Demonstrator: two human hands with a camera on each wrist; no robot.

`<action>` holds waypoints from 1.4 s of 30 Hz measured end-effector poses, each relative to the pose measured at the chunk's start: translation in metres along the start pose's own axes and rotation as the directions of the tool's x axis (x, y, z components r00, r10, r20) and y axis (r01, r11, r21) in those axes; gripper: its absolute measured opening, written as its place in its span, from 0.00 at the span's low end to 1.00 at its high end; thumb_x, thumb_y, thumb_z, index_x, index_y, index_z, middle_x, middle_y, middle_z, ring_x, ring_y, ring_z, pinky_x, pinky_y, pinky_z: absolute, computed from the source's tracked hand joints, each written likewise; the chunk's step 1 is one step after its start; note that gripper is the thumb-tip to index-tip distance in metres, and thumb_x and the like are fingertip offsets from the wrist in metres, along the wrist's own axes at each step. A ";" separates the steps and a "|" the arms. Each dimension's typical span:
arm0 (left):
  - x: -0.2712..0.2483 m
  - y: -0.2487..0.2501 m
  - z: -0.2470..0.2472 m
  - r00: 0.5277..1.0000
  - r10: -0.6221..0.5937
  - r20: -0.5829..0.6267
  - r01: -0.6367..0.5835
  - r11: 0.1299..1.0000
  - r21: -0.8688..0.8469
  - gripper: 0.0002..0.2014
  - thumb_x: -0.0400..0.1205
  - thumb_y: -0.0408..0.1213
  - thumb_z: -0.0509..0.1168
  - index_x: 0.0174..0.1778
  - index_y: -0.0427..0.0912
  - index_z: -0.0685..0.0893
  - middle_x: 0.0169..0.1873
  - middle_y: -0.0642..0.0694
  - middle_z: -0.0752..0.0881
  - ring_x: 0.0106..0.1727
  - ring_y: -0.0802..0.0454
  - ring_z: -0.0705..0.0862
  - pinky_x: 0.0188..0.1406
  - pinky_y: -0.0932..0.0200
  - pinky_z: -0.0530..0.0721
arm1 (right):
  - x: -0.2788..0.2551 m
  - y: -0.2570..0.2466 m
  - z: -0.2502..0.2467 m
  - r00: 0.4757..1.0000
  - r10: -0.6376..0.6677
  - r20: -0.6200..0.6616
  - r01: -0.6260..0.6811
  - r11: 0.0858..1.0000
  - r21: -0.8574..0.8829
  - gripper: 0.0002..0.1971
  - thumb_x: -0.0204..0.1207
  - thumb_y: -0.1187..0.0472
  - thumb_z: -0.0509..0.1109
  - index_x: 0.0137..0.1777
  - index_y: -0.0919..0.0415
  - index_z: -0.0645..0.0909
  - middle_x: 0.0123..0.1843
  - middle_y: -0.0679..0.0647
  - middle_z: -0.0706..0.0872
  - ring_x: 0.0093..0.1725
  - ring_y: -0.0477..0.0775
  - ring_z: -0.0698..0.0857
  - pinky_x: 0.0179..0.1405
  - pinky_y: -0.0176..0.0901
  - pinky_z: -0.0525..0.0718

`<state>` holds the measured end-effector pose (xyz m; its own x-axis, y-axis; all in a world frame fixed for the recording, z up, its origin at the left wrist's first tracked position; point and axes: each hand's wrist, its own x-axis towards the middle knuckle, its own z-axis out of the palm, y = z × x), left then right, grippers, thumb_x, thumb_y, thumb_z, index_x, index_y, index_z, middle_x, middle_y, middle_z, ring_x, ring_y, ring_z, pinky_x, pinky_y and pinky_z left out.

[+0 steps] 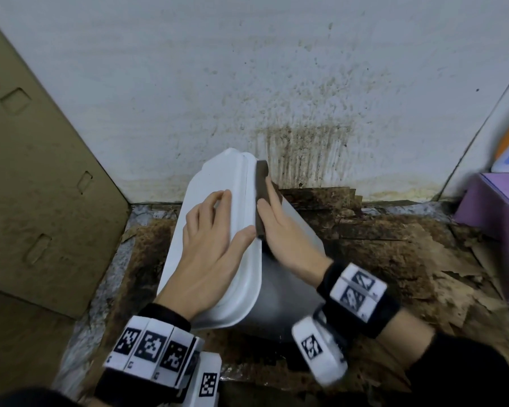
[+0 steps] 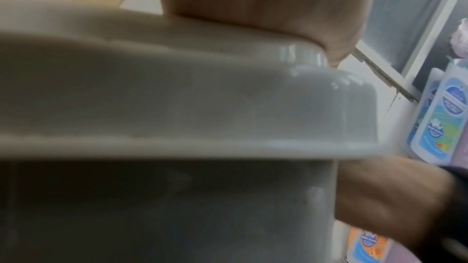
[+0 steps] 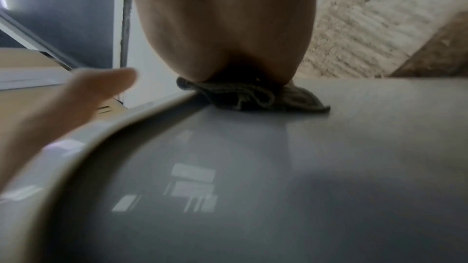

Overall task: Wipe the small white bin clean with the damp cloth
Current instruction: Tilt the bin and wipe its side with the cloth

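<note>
The small white bin (image 1: 276, 295) stands tilted on the floor near the wall, its lid (image 1: 218, 177) facing left and up. My left hand (image 1: 209, 248) lies flat on the lid with straight fingers, thumb at the rim. My right hand (image 1: 282, 230) presses a dark damp cloth (image 1: 261, 183) against the bin's side just under the lid rim, fingers straight along it. In the right wrist view the crumpled cloth (image 3: 253, 97) sits under my palm (image 3: 222, 27) on the glossy bin wall (image 3: 253, 167). The left wrist view shows the lid's edge (image 2: 177, 97) close up and blurred.
A stained white wall (image 1: 276, 83) rises right behind the bin. A brown cardboard panel (image 1: 41, 171) leans at the left. Torn, dirty cardboard (image 1: 394, 245) covers the floor. A purple box (image 1: 494, 207) stands at the right, with plastic bottles (image 2: 435, 117) beside it.
</note>
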<state>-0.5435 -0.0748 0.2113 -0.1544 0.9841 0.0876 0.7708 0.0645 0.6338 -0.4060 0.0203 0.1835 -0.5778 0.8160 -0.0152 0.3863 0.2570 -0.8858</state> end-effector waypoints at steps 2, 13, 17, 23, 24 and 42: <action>0.000 0.001 0.001 1.000 0.000 -0.007 0.000 1.000 0.006 0.40 0.81 0.68 0.41 0.89 0.55 0.48 0.84 0.64 0.51 0.83 0.64 0.46 0.85 0.49 0.54 | -0.026 0.005 0.017 0.999 -0.041 -0.030 0.043 0.996 0.072 0.25 0.96 0.56 0.47 0.91 0.58 0.54 0.95 0.44 0.42 0.93 0.45 0.46 0.89 0.46 0.56; -0.001 0.001 0.000 0.999 0.044 0.012 -0.045 0.997 0.062 0.43 0.78 0.63 0.48 0.89 0.48 0.50 0.85 0.58 0.52 0.84 0.59 0.46 0.84 0.48 0.52 | -0.082 0.056 0.057 0.976 0.025 -0.218 0.026 0.973 0.229 0.26 0.95 0.50 0.48 0.90 0.37 0.49 0.91 0.29 0.49 0.89 0.28 0.46 0.90 0.38 0.45; -0.001 -0.002 -0.001 0.999 0.038 0.011 -0.038 0.998 0.045 0.44 0.77 0.64 0.49 0.89 0.47 0.51 0.85 0.57 0.52 0.84 0.59 0.46 0.85 0.47 0.51 | -0.098 0.114 0.063 0.939 0.197 -0.281 -0.114 0.951 0.286 0.24 0.95 0.51 0.49 0.88 0.33 0.51 0.92 0.33 0.51 0.89 0.28 0.48 0.91 0.40 0.45; -0.001 0.003 0.002 0.998 0.055 0.008 -0.055 0.997 0.059 0.45 0.77 0.65 0.48 0.89 0.46 0.51 0.85 0.56 0.52 0.84 0.58 0.46 0.85 0.45 0.52 | -0.115 0.166 0.063 0.825 0.438 -0.358 -0.271 0.862 0.429 0.24 0.95 0.54 0.54 0.89 0.44 0.58 0.91 0.41 0.60 0.91 0.44 0.57 0.88 0.39 0.52; 0.000 0.004 0.003 0.998 0.060 0.006 -0.060 0.996 0.066 0.45 0.77 0.65 0.48 0.89 0.46 0.51 0.85 0.55 0.53 0.84 0.57 0.47 0.84 0.45 0.52 | -0.114 0.166 0.063 0.816 0.446 -0.368 -0.274 0.859 0.433 0.24 0.95 0.55 0.55 0.90 0.46 0.60 0.91 0.43 0.61 0.90 0.44 0.59 0.86 0.37 0.53; 0.003 0.016 0.013 0.995 0.094 -0.015 -0.090 0.979 0.184 0.44 0.77 0.64 0.47 0.88 0.44 0.54 0.85 0.49 0.55 0.82 0.49 0.51 0.82 0.45 0.55 | -0.081 0.021 0.023 0.881 0.320 -0.347 0.047 0.672 0.739 0.18 0.95 0.53 0.54 0.78 0.45 0.79 0.69 0.42 0.90 0.70 0.47 0.87 0.73 0.50 0.84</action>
<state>-0.5232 -0.0682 0.2119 -0.0902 0.9832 0.1587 0.8819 0.0048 0.4715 -0.3678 -0.0522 0.1550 -0.1361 0.9813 -0.1360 -0.2987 -0.1715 -0.9388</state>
